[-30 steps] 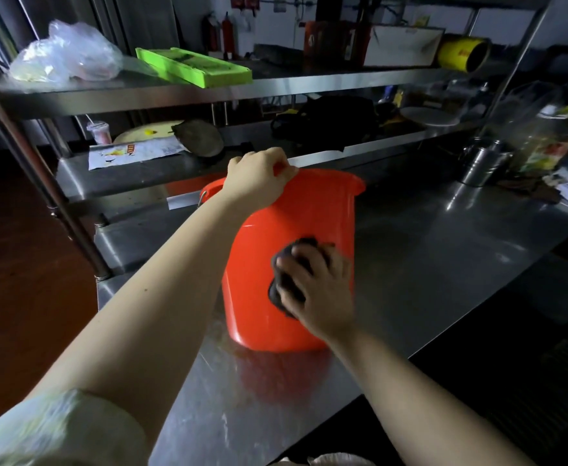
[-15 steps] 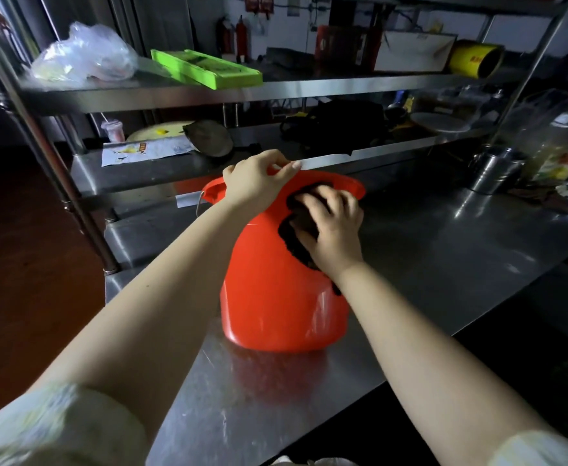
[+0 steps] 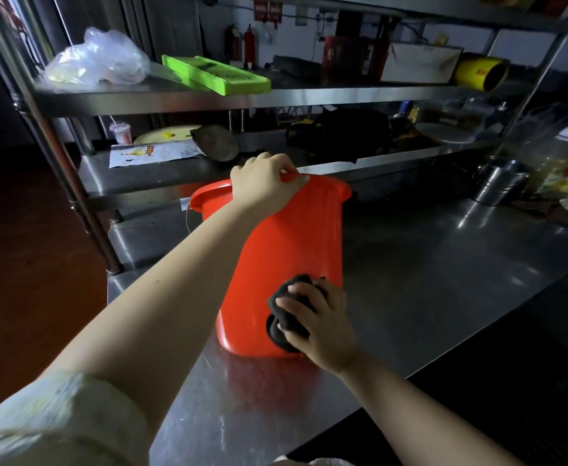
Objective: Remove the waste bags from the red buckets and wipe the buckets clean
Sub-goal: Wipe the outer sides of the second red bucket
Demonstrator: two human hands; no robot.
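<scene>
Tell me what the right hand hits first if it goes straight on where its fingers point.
The right hand holds a black cloth low on the red bucket; its fingers point into that wall, so it would likely meet the bucket at once, through the cloth.

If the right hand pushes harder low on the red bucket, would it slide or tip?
Likely slide: the red bucket looks like light plastic on a smooth steel table. Tipping seems unlikely: the cloth presses near the base and the left hand grips the rim.

red plastic bucket (image 3: 286,250), standing on the steel counter (image 3: 444,280), wire handle (image 3: 187,216) hanging down its left side, scrunched black rag (image 3: 294,282) pressed against its lower front
</scene>
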